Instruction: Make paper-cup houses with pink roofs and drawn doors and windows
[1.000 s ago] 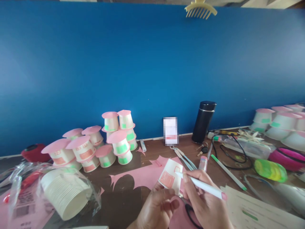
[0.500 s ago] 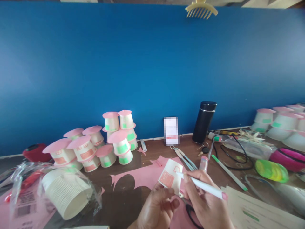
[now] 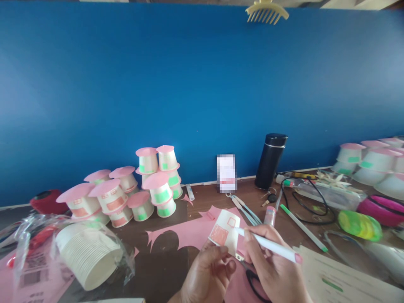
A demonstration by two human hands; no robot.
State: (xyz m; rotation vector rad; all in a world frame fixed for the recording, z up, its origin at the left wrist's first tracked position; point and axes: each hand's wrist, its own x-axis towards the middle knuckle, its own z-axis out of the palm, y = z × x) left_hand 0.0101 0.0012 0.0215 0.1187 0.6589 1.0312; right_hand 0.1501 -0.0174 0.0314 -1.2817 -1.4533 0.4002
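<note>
Over paper [image 3: 189, 235], left fingers [image 3: 212, 255] round tilted cup [image 3: 225, 230], right [image 3: 254, 249] round slanted marker [image 3: 274, 246], tip [image 3: 237, 230] up-left

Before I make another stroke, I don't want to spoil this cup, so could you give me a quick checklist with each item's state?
1. Cup gripped by the left hand: ok, held near its lower edge.
2. Pen in the right hand: ok, tip toward the cup.
3. Pen tip off the cup: cannot tell; they overlap in view.
4. Scissors clear of the hands: not ok; the black handle lies between them, partly hidden.
5. Flask away from the hands: ok, standing back by the blue wall.
</note>
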